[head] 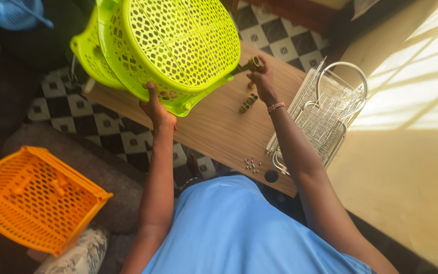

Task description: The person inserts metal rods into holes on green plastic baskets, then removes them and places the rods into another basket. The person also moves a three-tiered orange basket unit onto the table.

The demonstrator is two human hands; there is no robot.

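Note:
A lime-green perforated plastic basket (168, 45) is held tilted above a wooden table (219, 127). My left hand (155, 107) grips its lower rim. My right hand (262, 78) holds a short brass-coloured tube (249, 65) against the basket's corner. More brass tube pieces (248, 103) lie on the table just below my right hand. A cluster of small metal screws (251, 163) and a dark round cap (271, 175) sit near the table's front edge.
A chrome wire rack (325, 114) lies on the table's right end. An orange perforated basket (34, 198) rests on a grey sofa at lower left. A blue plastic item (11, 12) is at top left. The floor has black-and-white tiles (102, 132).

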